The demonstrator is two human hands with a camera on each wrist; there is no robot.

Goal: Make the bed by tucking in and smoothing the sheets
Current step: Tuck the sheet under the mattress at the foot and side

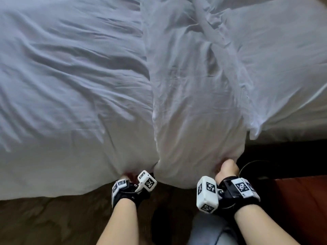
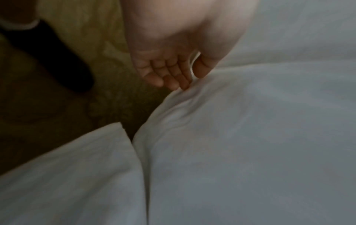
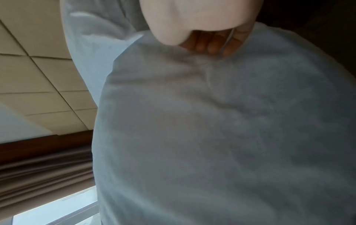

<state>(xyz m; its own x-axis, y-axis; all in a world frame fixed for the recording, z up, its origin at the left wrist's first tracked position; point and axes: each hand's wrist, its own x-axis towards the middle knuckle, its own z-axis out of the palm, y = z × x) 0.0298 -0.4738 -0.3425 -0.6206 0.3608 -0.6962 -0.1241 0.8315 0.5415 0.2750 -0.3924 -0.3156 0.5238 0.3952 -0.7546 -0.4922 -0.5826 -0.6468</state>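
Observation:
White bedding covers the bed. A broad rumpled sheet [image 1: 70,85] lies over the left side, and a long folded strip of white sheet [image 1: 194,106] runs down the middle to the near edge. My left hand [image 1: 126,176] is at the broad sheet's near edge; in the left wrist view the left hand [image 2: 189,83] pinches a fold of cloth [image 2: 250,137] between thumb and fingers. My right hand [image 1: 227,167] grips the near right corner of the strip; the right wrist view has the right hand [image 3: 209,45] with fingers curled into the raised cloth [image 3: 212,137].
More white bedding [image 1: 283,68] is heaped at the right. Brown patterned carpet [image 1: 53,218] lies below the bed edge. My knee in grey trousers [image 1: 212,232] is between the arms. A reddish wooden piece [image 1: 300,200] and a dark gap with a cable [image 1: 251,164] are at right.

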